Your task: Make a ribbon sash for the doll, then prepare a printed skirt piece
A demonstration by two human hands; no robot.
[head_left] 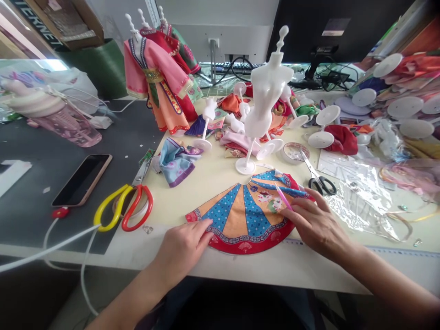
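Observation:
A small fan-shaped doll skirt (231, 214) in orange and blue panels with a red hem lies spread on the table. My left hand (188, 242) is closed at its lower left edge, thumb and fingertips pressed on the cloth. My right hand (314, 222) holds a slim pink pen-like stick (283, 198) with a pale tip, pointing up and left over the skirt. Its fingers also touch the skirt's right side, where the cloth is raised and folded over. Just behind the skirt stands a bare white doll mannequin (266, 103) on a round base.
Yellow-and-red-handled scissors (113, 208) and a phone (82, 179) lie left. A blue cloth piece (176, 161) sits behind the skirt. Black-handled scissors (322, 184) rest against a tape roll (292, 152) at right, near clear plastic bags (357, 206). Dressed mannequins (156, 80) stand at back left.

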